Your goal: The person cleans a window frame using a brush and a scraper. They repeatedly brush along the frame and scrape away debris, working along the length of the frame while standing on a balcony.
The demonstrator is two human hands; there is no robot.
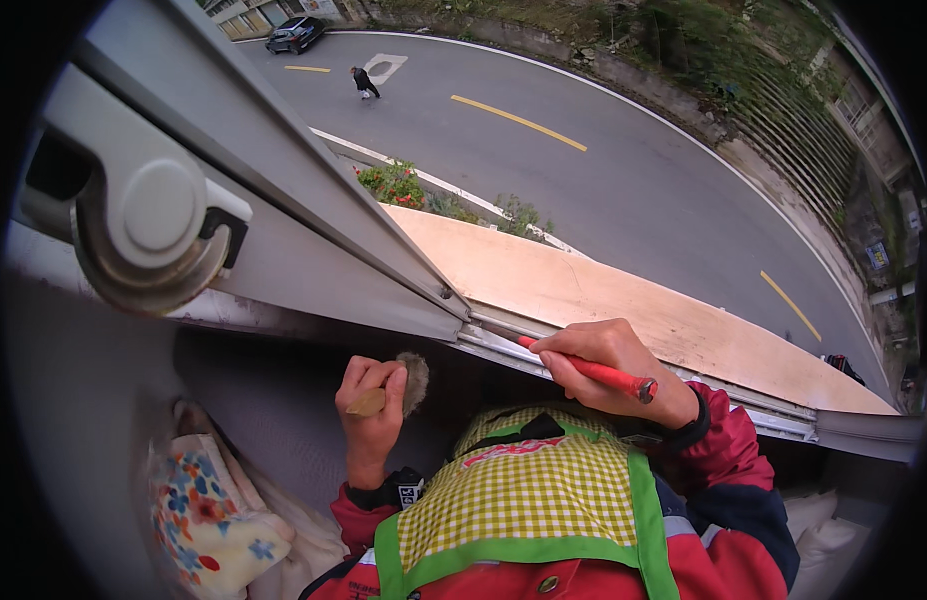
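My right hand grips the red handle of a tool that looks like a screwdriver. Its thin shaft points left along the window track, beside the lower corner of the grey window sash. Whether the tip touches the track I cannot tell. In my left hand, below the sill, is a brush with a tan handle. Its greyish bristles stick out past my fingers, apart from the track.
A white window latch juts out at the left. Outside lie a pinkish ledge, flowering plants and a road with a person and a dark car. Floral fabric hangs at lower left.
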